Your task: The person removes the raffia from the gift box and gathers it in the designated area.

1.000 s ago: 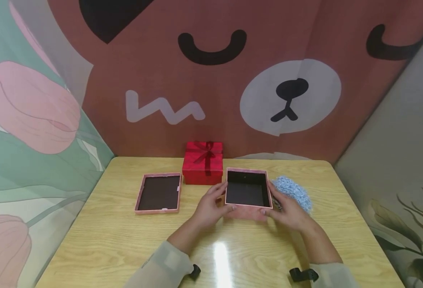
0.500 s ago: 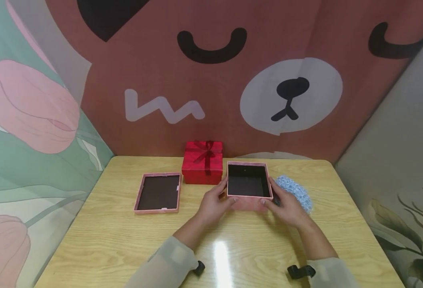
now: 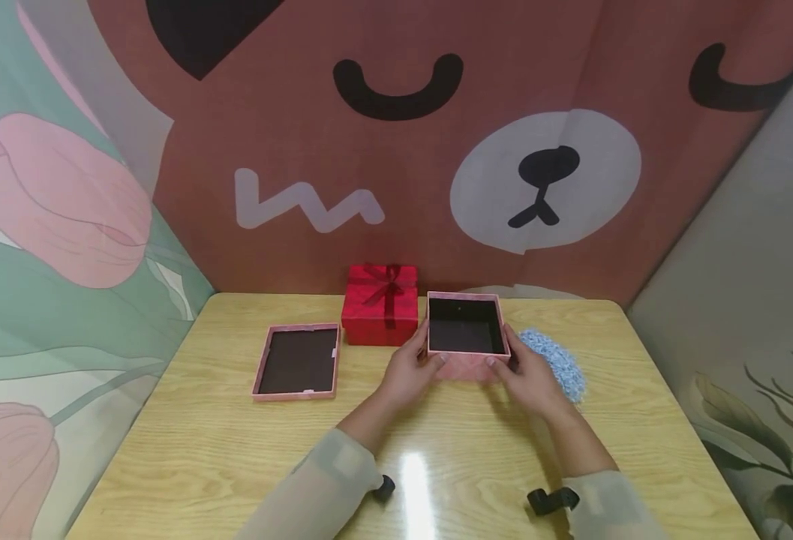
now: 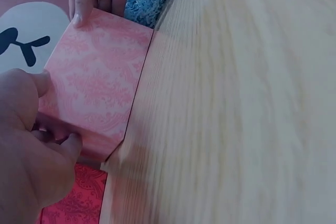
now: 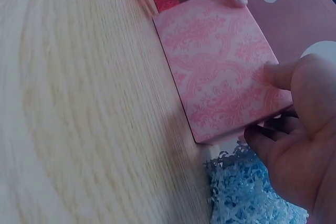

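A pink patterned box (image 3: 467,366) with a black inside stands upright, lidless, between my two hands in the head view. My left hand (image 3: 407,373) grips its left side, thumb on the near wall and fingers along the side. On the other side, my right hand (image 3: 533,377) holds it the same way. Both wrist views show the box's near wall (image 4: 100,77) and each thumb pressing it near the top edge. The box's lower edge (image 5: 176,85) appears at the tabletop; whether it touches is hard to tell.
Left of the box, a red gift box (image 3: 379,319) with a dark ribbon bow stands near the back wall. A pink lid (image 3: 299,361) lies inside-up farther left. Blue shredded paper (image 3: 558,364) is heaped right of my right hand. The wooden table (image 3: 234,465) meets a printed curtain behind.
Both hands have moved the pink box away from me, toward the back edge, so it now sits beside the red gift box. The lid, red box and shredded paper have stayed put.
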